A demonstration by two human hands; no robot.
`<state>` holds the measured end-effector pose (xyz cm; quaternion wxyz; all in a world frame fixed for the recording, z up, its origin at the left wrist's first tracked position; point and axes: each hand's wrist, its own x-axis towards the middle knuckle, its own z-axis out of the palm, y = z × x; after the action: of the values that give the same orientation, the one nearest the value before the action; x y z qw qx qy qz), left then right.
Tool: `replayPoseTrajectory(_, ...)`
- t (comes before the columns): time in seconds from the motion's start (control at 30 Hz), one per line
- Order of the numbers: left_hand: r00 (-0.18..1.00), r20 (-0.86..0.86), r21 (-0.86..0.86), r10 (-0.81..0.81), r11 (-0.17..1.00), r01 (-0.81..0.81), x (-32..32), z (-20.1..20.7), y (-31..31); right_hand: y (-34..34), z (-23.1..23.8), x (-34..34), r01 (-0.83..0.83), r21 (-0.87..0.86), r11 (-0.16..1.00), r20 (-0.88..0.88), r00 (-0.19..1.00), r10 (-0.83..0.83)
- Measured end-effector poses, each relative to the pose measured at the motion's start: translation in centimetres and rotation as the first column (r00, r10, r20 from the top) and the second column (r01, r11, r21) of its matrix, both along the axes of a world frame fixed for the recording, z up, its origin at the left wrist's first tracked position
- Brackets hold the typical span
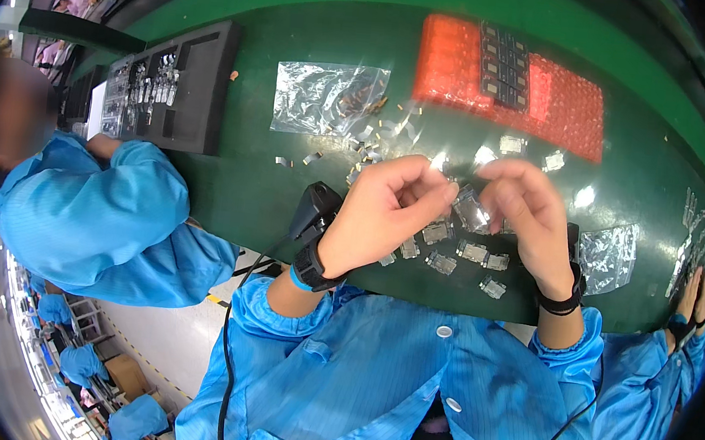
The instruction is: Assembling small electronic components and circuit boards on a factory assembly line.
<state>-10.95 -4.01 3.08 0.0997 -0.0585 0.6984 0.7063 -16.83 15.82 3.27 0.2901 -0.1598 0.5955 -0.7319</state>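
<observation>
My left hand is closed, thumb and forefinger pressed together at their tips. Facing it, my right hand has its fingers curled inward, slightly blurred. A small silver, clear-looking flat part shows between the two sets of fingertips; whether it is held or lies on the table behind them is unclear. Several similar silver parts lie just below, among them one part and another part. Left of my left hand, small flex-cable strips are scattered. A black strap circles each wrist.
A clear plastic bag and red bubble wrap with a dark panel of chips lie farther back. Another clear bag lies right. A black device sits beside my left wrist. A co-worker sits left near a black foam tray.
</observation>
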Motion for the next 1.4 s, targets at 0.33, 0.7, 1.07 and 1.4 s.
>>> replayPoseTrajectory(0.33, 0.999, 0.001, -0.015, 0.049, 0.999, -0.049, 0.8, -1.0, 0.6, -0.4, -0.2, 0.6, -0.002, 0.246, 0.969, -0.153, 0.987, 0.041)
replayPoseTrajectory(0.7, 0.947, -0.321, -0.618, -0.028, 0.764, -0.187, -2.0, 0.0, -2.3, 0.1, -0.8, -1.5, 0.176, 0.160, 0.971, -0.108, 0.981, -0.160)
replayPoseTrajectory(1.07, 0.941, 0.032, 0.478, 0.338, 0.821, -0.311, 2.8, -1.2, -1.1, -5.2, 0.1, -3.5, 0.042, 0.367, 0.929, -0.547, 0.817, 0.180)
replayPoseTrajectory(1.4, 0.974, 0.118, 0.607, 0.192, 0.762, -0.224, 4.5, -1.7, -3.7, -8.9, -2.5, -6.5, 0.224, 0.595, 0.772, -0.781, 0.388, 0.489)
